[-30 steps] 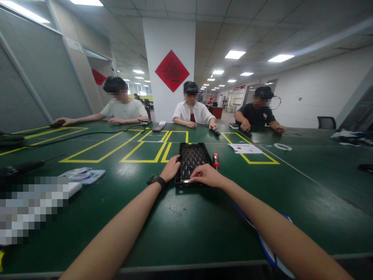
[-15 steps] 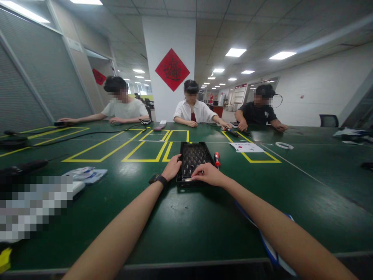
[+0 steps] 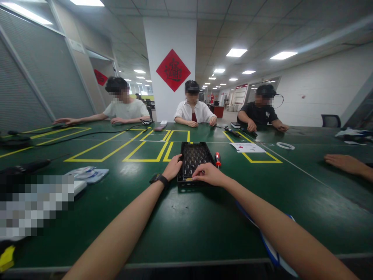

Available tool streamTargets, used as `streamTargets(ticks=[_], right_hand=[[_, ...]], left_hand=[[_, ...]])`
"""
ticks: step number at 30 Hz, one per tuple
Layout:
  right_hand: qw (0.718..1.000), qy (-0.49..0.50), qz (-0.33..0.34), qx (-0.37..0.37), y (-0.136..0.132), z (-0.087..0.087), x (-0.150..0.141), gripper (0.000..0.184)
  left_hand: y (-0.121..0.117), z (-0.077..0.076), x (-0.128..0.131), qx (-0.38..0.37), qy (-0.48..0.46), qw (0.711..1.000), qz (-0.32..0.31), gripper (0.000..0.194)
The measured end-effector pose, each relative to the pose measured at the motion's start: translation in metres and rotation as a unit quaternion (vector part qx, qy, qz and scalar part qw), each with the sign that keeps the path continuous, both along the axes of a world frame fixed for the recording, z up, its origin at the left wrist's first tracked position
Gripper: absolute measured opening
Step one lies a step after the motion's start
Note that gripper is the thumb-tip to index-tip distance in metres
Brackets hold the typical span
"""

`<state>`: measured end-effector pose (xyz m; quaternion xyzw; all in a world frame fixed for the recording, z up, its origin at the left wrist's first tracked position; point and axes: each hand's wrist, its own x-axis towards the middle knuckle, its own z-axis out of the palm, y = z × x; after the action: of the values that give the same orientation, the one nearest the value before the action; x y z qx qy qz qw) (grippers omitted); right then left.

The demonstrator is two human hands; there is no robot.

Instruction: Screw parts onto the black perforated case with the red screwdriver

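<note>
A black open case (image 3: 196,154) with rows of small pointed pieces lies on the green table in front of me. My left hand (image 3: 173,167) grips its left edge with closed fingers. My right hand (image 3: 207,174) is over the near right part of the case, its thumb and fingertips pinched together. At those fingertips, in the near end of the case, shows a small yellowish strip (image 3: 189,179); whether I hold it I cannot tell. A red-and-black screwdriver (image 3: 217,159) lies just right of the case.
A white paper sheet (image 3: 247,147) and a tape roll (image 3: 285,146) lie to the right. A power drill (image 3: 25,171) and plastic packets (image 3: 87,174) are at left. Several people sit opposite; another person's hand (image 3: 346,163) rests at the right.
Another person's hand has come into view at the right edge. The person opposite in white has drawn an arm back. The strip at my right fingertips now looks yellower; my hands barely moved.
</note>
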<state>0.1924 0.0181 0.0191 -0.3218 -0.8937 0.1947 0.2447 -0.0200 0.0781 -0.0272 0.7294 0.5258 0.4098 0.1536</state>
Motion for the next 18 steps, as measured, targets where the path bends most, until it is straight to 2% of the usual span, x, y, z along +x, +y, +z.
streamTargets(ticks=[9,18], right_hand=[[1.0,0.009,0.004,-0.018,-0.001,0.0,0.0002,0.023],[1.0,0.007,0.013,-0.006,-0.0019,0.0018,-0.0004,0.022]], left_hand=[[0.0023,-0.0022,-0.0012,0.002,0.0,1.0,-0.006,0.049],[0.002,-0.0011,-0.0002,0.004,0.008,1.0,-0.001,0.049]])
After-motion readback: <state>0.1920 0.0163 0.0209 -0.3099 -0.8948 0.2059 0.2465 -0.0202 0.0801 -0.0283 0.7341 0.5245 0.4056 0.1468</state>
